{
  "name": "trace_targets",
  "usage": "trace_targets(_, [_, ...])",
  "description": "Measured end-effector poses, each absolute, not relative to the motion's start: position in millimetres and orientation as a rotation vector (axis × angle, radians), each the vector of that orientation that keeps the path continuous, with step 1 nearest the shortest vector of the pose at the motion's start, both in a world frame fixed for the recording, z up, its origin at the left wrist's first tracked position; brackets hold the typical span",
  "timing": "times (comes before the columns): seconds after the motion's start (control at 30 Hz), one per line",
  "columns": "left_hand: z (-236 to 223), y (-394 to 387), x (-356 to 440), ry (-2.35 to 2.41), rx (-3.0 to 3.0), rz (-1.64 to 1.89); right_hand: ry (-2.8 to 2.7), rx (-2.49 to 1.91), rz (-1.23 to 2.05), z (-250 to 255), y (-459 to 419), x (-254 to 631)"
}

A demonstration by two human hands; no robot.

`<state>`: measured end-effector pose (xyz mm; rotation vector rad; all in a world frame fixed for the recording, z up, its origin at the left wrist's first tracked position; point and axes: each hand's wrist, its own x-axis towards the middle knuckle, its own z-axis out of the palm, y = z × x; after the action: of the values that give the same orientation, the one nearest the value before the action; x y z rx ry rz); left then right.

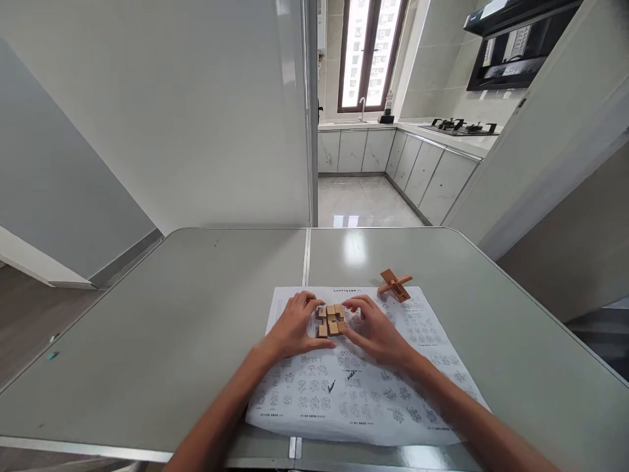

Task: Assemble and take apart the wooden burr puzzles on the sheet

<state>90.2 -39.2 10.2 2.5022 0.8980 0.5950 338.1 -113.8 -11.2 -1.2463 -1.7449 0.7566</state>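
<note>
A small cluster of notched wooden puzzle blocks (333, 319) lies on a printed sheet (363, 406). My left hand (296, 326) curves around the left side of the cluster, its thumb and fingers spread apart. One fingertip is near the upper left block and the thumb rests below the cluster. At the right side, my right hand (373, 329) has its thumb and fingertips against the edge blocks. Behind it, at the sheet's far right corner, sits a crossed wooden piece (396, 286) made of a flat plate and a stick.
The sheet shows rows of line drawings and handwritten check marks on a grey folding table (216, 295) with a central seam. A small green bit (52, 355) lies near the left edge. Beyond the table, a doorway leads to a kitchen with a stove (462, 127).
</note>
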Motion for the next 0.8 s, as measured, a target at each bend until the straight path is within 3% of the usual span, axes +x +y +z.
trace_targets(0.37, [24.7, -40.8, 77.4, 0.890, 2.092, 0.635, -1.867, -1.374, 0.694, -18.0, -112.4, 337.0])
trace_targets(0.53, [20.4, -42.7, 80.7, 0.912, 2.019, 0.674, -1.692, -1.329, 0.849, -18.2, -108.9, 340.7])
trace_targets(0.8, [17.0, -55.1, 94.1, 0.905, 2.014, 0.701, -1.573, -0.870, 1.324, -10.8, -109.5, 340.0])
